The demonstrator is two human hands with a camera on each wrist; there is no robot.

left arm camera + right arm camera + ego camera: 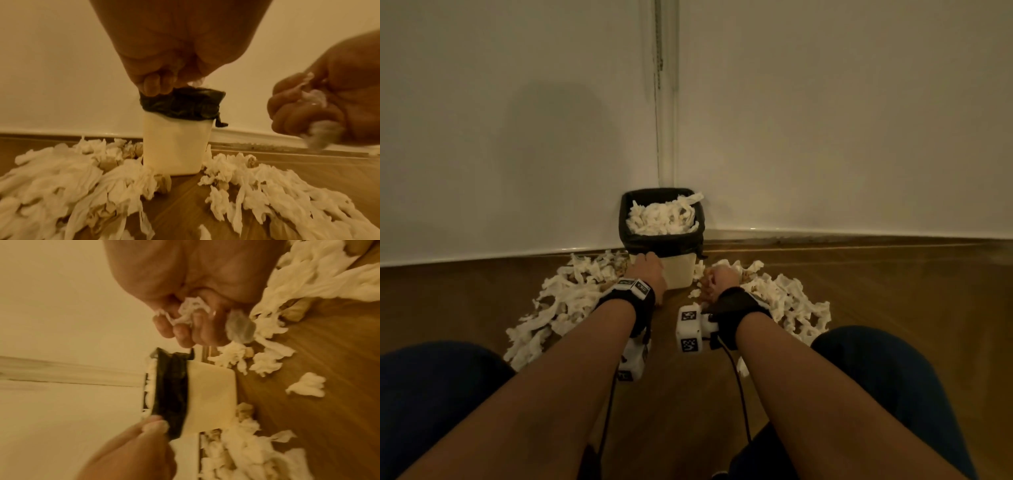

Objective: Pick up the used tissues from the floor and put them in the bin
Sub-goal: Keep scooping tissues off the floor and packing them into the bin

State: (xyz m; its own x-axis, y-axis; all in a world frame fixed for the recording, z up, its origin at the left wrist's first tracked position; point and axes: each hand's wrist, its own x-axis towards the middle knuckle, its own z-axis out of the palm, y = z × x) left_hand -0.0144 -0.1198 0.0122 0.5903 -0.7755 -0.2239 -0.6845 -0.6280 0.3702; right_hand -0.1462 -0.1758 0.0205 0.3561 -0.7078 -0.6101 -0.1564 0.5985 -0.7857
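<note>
bin (677,274): 1 | hands: 2 | floor tissue piles: 2

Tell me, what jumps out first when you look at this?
The heaps of white used tissues strewn on the wooden floor, spreading out on both sides of a small bin in the corner. The bin, lined with a black bag, is already piled high with tissues. The left hand holds the bag's edge, and the right hand clutches a crumpled tissue.
</note>
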